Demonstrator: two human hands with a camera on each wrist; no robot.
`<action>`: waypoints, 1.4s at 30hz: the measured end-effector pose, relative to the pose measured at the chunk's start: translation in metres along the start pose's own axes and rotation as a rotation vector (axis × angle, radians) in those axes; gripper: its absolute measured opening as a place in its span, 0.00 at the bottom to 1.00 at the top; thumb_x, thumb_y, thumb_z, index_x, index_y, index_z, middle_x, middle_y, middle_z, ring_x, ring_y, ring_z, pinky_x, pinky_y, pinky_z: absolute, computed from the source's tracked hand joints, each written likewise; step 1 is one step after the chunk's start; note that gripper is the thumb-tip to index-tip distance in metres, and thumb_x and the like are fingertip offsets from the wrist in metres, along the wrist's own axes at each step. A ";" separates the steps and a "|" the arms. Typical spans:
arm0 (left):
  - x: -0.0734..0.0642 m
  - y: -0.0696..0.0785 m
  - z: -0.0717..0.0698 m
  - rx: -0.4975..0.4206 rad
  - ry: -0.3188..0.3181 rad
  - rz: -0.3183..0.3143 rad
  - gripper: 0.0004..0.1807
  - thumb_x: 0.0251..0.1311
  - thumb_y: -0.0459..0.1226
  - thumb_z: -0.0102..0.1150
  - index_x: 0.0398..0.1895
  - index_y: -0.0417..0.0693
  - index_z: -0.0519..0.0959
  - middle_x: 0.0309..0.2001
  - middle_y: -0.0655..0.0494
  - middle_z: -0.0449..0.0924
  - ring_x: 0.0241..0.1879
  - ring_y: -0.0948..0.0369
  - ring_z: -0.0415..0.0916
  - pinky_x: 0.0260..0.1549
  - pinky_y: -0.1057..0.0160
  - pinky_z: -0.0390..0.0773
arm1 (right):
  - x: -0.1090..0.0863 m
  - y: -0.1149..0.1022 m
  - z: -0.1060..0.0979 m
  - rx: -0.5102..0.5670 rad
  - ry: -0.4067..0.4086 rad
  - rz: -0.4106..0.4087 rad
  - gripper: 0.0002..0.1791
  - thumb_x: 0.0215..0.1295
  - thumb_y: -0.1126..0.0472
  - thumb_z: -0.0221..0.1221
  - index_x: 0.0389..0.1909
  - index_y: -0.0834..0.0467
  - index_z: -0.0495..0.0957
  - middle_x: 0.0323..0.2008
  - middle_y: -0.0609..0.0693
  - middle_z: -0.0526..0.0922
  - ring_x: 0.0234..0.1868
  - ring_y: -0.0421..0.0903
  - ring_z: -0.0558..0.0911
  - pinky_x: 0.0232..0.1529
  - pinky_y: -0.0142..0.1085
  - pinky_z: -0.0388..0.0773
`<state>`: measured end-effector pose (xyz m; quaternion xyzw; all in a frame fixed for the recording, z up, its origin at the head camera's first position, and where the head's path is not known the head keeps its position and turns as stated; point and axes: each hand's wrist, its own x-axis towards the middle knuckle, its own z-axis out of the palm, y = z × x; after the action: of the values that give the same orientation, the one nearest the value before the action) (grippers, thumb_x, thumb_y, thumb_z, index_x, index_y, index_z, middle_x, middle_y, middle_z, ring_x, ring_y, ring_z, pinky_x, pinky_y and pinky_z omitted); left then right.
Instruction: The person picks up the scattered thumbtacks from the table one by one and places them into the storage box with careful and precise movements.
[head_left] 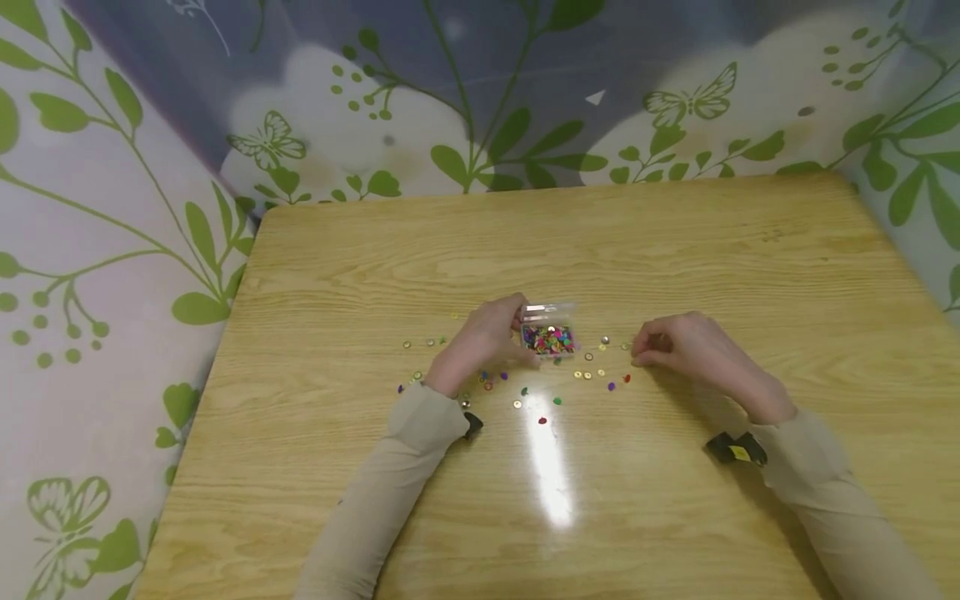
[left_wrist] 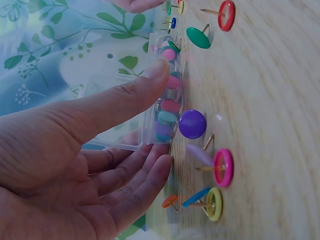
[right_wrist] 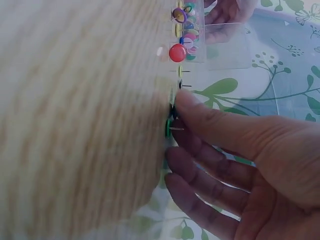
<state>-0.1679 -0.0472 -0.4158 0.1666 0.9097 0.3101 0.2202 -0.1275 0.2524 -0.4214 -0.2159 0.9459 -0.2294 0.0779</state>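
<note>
A small clear plastic box (head_left: pixel 549 340) full of colourful thumbtacks stands on the table with its lid raised. My left hand (head_left: pixel 483 337) holds the box at its left side; in the left wrist view the thumb (left_wrist: pixel 157 72) lies along its front and the fingers reach the near end. To the right of the box, my right hand (head_left: pixel 693 354) is down at the tabletop. In the right wrist view its thumb and forefinger pinch a small dark thumbtack (right_wrist: pixel 173 111), partly hidden by the fingertips. Close against them lies a green thumbtack (right_wrist: pixel 168 128), pin outward.
Loose thumbtacks lie scattered around the box, among them a red one (head_left: pixel 542 421), a green one (head_left: pixel 557 402) and a purple one (head_left: pixel 611 386). Several gold ones lie between the hands. The wooden table (head_left: pixel 375 267) meets a leaf-patterned covering (head_left: pixel 525 158) at the back and sides.
</note>
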 end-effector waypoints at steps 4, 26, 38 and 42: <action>0.000 0.000 0.000 -0.004 0.004 0.005 0.30 0.45 0.44 0.81 0.47 0.47 0.72 0.46 0.55 0.77 0.44 0.56 0.74 0.44 0.61 0.78 | 0.001 -0.002 -0.004 -0.010 0.045 0.006 0.03 0.65 0.60 0.68 0.32 0.51 0.84 0.32 0.46 0.88 0.32 0.44 0.86 0.36 0.44 0.83; -0.001 -0.001 -0.001 0.008 -0.007 0.006 0.32 0.46 0.44 0.81 0.51 0.47 0.72 0.46 0.55 0.76 0.41 0.57 0.73 0.42 0.62 0.77 | 0.030 -0.034 0.003 0.043 0.281 -0.284 0.08 0.60 0.68 0.70 0.38 0.54 0.85 0.36 0.46 0.89 0.25 0.38 0.84 0.26 0.32 0.81; 0.000 -0.001 -0.001 0.024 -0.010 0.003 0.32 0.46 0.44 0.81 0.52 0.48 0.73 0.47 0.55 0.77 0.37 0.58 0.72 0.37 0.63 0.76 | 0.046 -0.050 0.011 0.062 0.284 -0.334 0.10 0.61 0.71 0.68 0.42 0.58 0.88 0.36 0.53 0.90 0.24 0.42 0.85 0.25 0.33 0.81; 0.001 -0.001 -0.001 0.024 -0.011 0.001 0.32 0.46 0.44 0.81 0.52 0.48 0.73 0.46 0.55 0.77 0.36 0.58 0.72 0.35 0.63 0.75 | 0.046 -0.052 0.011 0.055 0.292 -0.345 0.11 0.61 0.72 0.68 0.44 0.58 0.88 0.36 0.53 0.89 0.23 0.41 0.84 0.25 0.31 0.81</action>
<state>-0.1690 -0.0480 -0.4156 0.1711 0.9121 0.2984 0.2230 -0.1469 0.1858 -0.4091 -0.3367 0.8895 -0.2939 -0.0946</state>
